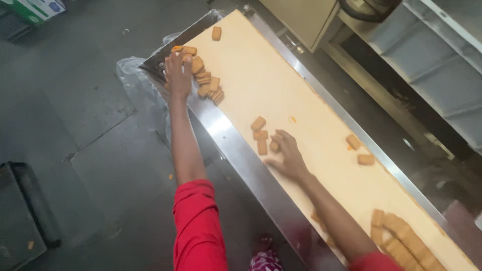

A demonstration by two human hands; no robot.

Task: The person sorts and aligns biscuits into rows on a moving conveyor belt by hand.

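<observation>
The left hand point(177, 74), fingers spread, rests against a heap of small tan rectangular biscuits point(207, 80) on the cream conveyor belt point(301, 90). The right hand point(287, 154), open, touches a loose biscuit cluster point(261, 136).

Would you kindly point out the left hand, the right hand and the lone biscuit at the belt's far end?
left hand point(178, 75), head view, back of the hand.
right hand point(287, 155), head view, back of the hand.
lone biscuit point(216, 33), head view, middle of its top face.
</observation>
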